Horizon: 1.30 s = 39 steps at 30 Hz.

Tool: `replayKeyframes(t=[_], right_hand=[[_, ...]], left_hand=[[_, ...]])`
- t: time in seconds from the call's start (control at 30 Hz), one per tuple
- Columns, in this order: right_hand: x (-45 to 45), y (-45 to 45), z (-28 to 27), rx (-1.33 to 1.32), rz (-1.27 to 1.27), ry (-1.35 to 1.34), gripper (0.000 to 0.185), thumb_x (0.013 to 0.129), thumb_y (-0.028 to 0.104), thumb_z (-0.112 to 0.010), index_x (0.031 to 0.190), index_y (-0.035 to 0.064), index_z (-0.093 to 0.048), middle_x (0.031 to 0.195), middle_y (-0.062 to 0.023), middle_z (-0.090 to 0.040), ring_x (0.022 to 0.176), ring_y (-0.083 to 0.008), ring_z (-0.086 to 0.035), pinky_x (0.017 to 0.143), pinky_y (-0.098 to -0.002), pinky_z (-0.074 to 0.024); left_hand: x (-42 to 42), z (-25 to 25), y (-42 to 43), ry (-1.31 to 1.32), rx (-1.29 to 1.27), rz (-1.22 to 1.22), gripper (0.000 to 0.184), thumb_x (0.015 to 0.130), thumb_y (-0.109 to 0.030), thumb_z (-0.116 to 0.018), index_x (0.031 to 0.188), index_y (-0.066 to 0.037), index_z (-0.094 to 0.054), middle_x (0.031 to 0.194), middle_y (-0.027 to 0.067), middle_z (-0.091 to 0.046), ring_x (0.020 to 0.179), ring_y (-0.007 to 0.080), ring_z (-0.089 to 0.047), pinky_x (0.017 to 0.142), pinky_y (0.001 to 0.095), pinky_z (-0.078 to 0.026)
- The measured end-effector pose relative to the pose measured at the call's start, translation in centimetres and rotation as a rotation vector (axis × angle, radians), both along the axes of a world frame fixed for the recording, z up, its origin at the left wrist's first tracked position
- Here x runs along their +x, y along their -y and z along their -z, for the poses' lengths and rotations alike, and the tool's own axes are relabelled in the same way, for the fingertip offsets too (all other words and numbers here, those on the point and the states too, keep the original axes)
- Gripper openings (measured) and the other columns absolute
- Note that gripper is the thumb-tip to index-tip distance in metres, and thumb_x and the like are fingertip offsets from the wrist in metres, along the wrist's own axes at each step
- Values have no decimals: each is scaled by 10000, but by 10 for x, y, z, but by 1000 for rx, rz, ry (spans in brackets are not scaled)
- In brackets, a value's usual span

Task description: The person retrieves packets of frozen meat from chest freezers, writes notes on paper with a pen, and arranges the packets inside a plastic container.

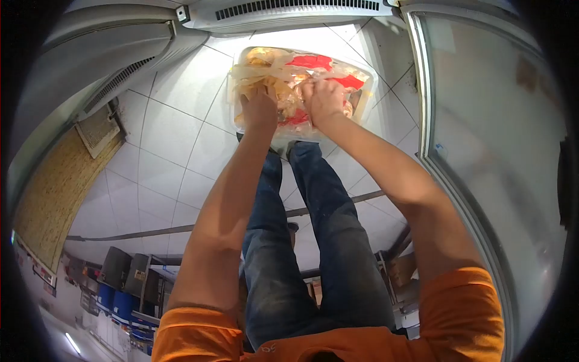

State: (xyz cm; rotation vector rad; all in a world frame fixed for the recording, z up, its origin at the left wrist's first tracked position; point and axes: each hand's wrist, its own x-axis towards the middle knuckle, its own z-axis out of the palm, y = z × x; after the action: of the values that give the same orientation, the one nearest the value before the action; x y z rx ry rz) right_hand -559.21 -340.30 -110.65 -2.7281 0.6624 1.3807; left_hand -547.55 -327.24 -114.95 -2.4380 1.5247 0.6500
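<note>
On the floor in front of my feet is a white plastic crate [369,114] filled with clear plastic bags [292,108]. The bags carry red printing and hold pale, orange-tinted contents, which look like food but I cannot make out exactly. My left hand [260,108] reaches into the crate's left half, its bent fingers gripping a yellowish plastic bag [259,77]. To the right, my right hand [325,101] is closed on a red-printed bag, with its fingertips partly hidden in the plastic.
White floor tiles [175,145] surround the crate. Grey vented appliances [295,13] stand ahead and at left. A framed glass door [482,120] is close on the right. Behind me, shelving holds blue bins [123,301]. A dark strip [132,234] crosses the floor.
</note>
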Motion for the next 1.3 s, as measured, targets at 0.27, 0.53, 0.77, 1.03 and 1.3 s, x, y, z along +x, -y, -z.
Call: replayKeyframes(t=[0.27, 0.53, 0.77, 1.03, 1.3], right_hand=[[-30, 3, 61, 131, -44, 523, 449, 929, 178, -590, 1365, 81, -553, 1266, -111, -640, 1181, -273, -601, 944, -439, -482], [-70, 21, -16, 329, 177, 420, 413, 859, 246, -731, 1245, 113, -670, 999, -121, -760, 901, -295, -755, 759, -435, -603], [-175, 50, -10, 892, 1047, 838, 599, 808, 241, -858, 1341, 72, -643, 1192, -91, -740, 1101, -234, -704, 988, -371, -539], [-177, 39, 25, 612, 1707, 1126, 416, 1071, 319, -586, 792, 25, -679, 701, -3, -655, 590, -78, -524, 555, -272, -426], [-153, 46, -51, -26, 1096, 907, 314, 806, 267, -807, 950, 8, -705, 889, -158, -721, 842, -288, -711, 759, -408, -532]], left_hand=[[-9, 35, 8, 64, 10, 113, 311, 896, -221, -652, 1183, -99, -664, 1013, 129, -659, 966, 293, -675, 856, 422, -517], [4, 5, -7, -177, -303, -11, 363, 860, -160, -721, 1199, -66, -629, 1035, 179, -629, 993, 354, -649, 832, 474, -524], [-58, -70, 4, -879, -713, -290, 512, 875, -107, -736, 1337, 11, -548, 1282, 203, -626, 1158, 331, -628, 968, 443, -508], [-105, 0, 85, -1376, -521, -723, 306, 970, -237, -716, 1164, -13, -637, 963, 64, -677, 912, 116, -620, 854, 313, -518], [-114, -47, 98, -1005, -167, -646, 369, 978, -281, -663, 1147, 47, -662, 1078, 149, -721, 998, 256, -690, 878, 384, -516]])
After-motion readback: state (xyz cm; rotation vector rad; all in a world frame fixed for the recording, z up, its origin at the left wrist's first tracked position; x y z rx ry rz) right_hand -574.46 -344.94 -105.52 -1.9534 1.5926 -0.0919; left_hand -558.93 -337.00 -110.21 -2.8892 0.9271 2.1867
